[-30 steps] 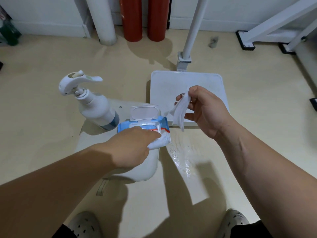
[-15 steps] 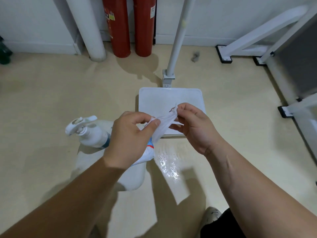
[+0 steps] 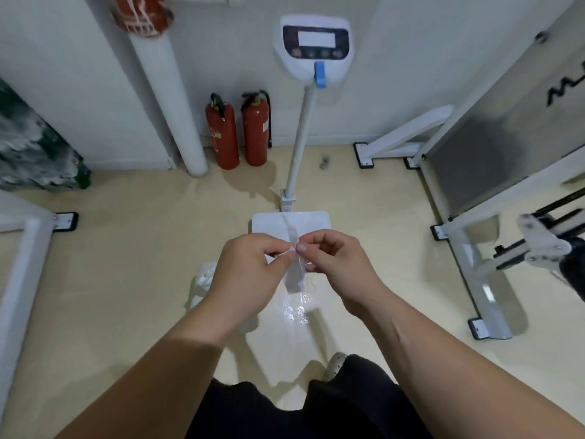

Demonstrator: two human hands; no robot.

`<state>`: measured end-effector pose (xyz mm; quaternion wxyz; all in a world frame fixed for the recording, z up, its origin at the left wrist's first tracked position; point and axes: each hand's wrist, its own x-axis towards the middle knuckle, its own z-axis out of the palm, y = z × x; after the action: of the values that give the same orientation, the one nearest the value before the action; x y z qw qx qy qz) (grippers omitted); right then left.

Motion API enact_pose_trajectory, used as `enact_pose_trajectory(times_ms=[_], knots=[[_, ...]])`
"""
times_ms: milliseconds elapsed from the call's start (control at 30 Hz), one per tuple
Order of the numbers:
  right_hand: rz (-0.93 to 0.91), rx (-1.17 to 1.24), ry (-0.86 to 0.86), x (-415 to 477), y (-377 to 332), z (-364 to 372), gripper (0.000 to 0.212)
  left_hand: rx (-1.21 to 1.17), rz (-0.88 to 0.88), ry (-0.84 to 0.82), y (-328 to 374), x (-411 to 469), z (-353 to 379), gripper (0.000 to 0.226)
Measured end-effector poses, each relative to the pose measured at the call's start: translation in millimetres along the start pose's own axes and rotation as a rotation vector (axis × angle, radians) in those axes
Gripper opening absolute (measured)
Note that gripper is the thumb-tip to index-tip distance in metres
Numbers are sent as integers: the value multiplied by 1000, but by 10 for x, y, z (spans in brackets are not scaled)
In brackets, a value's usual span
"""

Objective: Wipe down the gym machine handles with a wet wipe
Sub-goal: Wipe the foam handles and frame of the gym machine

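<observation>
A white wet wipe (image 3: 295,274) hangs folded between my two hands in the middle of the view. My left hand (image 3: 250,274) pinches its left edge with thumb and forefinger. My right hand (image 3: 335,264) pinches the same wipe from the right. Both hands are held above the floor, in front of a standing scale. A white gym machine frame (image 3: 474,248) stands at the right, and a black grip (image 3: 573,267) on a metal arm shows at the right edge. The wipe pack is hidden under my left hand.
A white scale platform (image 3: 316,221) with a pole and display head (image 3: 311,45) stands ahead. Two red fire extinguishers (image 3: 240,134) and a white pipe (image 3: 177,103) stand by the wall. A white spray bottle (image 3: 204,280) peeks out left of my hand. Another white frame (image 3: 22,258) is at left.
The view has risen and tilted up, showing the scale display and machine frames. My left hand left the wipe pack and joined the right hand on the wipe, which now hangs lower between them.
</observation>
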<state>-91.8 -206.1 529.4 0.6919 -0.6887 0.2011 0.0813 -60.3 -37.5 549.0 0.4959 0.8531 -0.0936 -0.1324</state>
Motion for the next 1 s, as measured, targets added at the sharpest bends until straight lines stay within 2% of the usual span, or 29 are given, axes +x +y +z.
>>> enact_pose_trajectory(times_ms=[100, 200, 300, 433, 500, 633, 733, 867, 1000], knots=[[-19, -40, -58, -413, -523, -23, 8, -41, 20, -23, 496, -181, -328, 12], [-62, -171, 6, -682, -815, -3, 5, -52, 54, -66, 744, -257, -557, 18], [-80, -207, 203, -907, -949, 36, 9, -76, 91, -89, 926, -185, -760, 21], [-51, -24, 410, -1370, -1047, -72, 5, -128, 135, -210, 1313, -112, -819, 18], [-40, -11, 516, -1620, -1068, -214, 17, -135, 167, -311, 1525, -146, -703, 18], [-36, 40, 762, -2029, -991, -551, 10, -76, 221, -550, 1852, -367, -282, 17], [-41, 109, 860, -2287, -887, -782, 14, -9, 267, -689, 1985, -550, 100, 17], [-101, 250, 1023, -2617, -793, -1136, 10, 74, 327, -821, 2125, -725, 612, 13], [-137, 223, 1094, -2941, -593, -1637, 18, 161, 376, -862, 2358, -954, 1188, 14]])
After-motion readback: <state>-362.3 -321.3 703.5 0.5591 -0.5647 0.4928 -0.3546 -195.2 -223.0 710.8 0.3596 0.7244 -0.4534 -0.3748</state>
